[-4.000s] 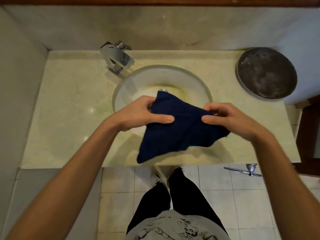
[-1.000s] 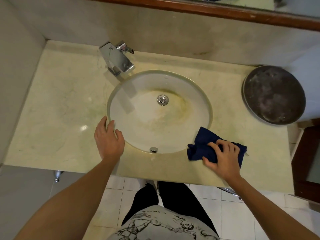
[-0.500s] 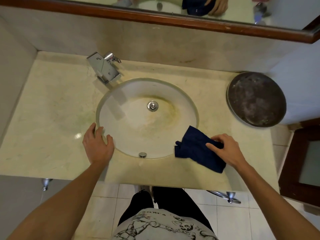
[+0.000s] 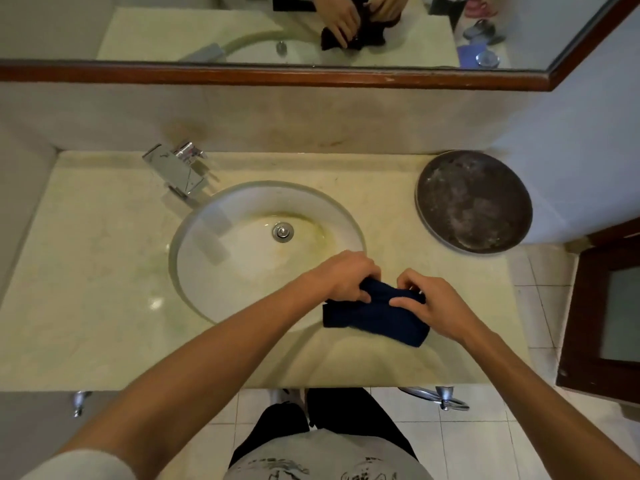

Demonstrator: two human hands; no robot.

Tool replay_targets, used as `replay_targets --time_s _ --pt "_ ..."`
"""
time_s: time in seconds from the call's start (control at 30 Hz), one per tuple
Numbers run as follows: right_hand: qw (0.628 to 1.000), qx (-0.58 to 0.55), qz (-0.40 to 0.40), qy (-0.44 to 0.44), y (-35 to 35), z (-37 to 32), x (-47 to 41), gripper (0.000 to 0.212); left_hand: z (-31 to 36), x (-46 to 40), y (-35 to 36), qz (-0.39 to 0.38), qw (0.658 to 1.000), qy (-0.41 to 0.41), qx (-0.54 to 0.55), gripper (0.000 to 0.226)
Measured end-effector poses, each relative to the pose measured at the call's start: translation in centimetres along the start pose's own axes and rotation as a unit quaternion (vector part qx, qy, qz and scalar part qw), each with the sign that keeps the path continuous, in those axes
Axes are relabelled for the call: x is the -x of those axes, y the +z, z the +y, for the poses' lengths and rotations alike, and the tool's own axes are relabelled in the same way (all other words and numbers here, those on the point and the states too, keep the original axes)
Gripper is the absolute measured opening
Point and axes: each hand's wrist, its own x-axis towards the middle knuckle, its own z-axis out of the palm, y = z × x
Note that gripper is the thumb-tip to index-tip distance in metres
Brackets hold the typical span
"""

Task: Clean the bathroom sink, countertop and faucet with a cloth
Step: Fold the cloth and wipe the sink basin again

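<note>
While gripped by both hands (image 4: 384, 289), cloth (image 4: 375, 317) beside empty sink (image 4: 194, 237).

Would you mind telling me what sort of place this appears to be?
Most likely a bathroom vanity: a round white sink basin set in a pale marble countertop, a chrome faucet behind it, and a wood-framed wall mirror above.

Both hands hide the cloth's (image 4: 375, 318) upper edge.
</note>
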Motion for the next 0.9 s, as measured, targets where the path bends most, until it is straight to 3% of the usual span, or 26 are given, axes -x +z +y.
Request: replay_targets --time_s 0.2,0.33,0.43,0.5,0.63,0.73,0.8,0.83,0.9 --pt "0.986 -0.014 0.157 -0.061 -7.2 -4.5 -0.4 0.022 1.7 0.7 -9.3 0.125 0.991 -0.007 0.054 0.023" --pt "0.982 0.003 0.169 -0.083 -10.3 -6.5 -0.3 0.027 3.3 2.3 -11.7 0.197 0.98 0.001 0.023 0.02" --pt "0.99 -0.012 0.129 -0.06 -9.8 -5.8 0.4 0.032 2.9 2.7 -9.5 0.2 0.977 0.015 0.067 0.02" --pt "0.995 -0.036 0.092 -0.033 -8.3 -4.3 0.5 0.034 2.2 2.3 -6.7 0.161 0.98 0.004 0.119 0.022" --pt "0.997 -0.008 0.042 0.068 -3.6 1.0 -2.0 0.028 -0.2 -0.2 -0.5 0.063 0.964 -0.09 0.24 0.031" --pt "0.973 0.08 0.167 0.139 -1.5 3.8 -3.8 0.025 -2.1 -1.1 2.1 0.159 0.935 -0.19 0.253 0.043" --pt "0.964 0.096 0.219 0.113 -0.6 3.6 -3.9 0.03 -3.0 -0.1 2.7 0.24 0.902 -0.24 0.266 0.045" --pt "0.97 0.113 0.202 0.071 0.1 3.3 -3.7 0.038 -3.5 0.9 3.1 0.265 0.893 -0.249 0.263 0.043" --pt "0.98 0.174 0.092 -0.016 2.6 2.9 -2.6 0.066 -5.0 3.5 4.8 0.274 0.89 -0.265 0.251 0.039"
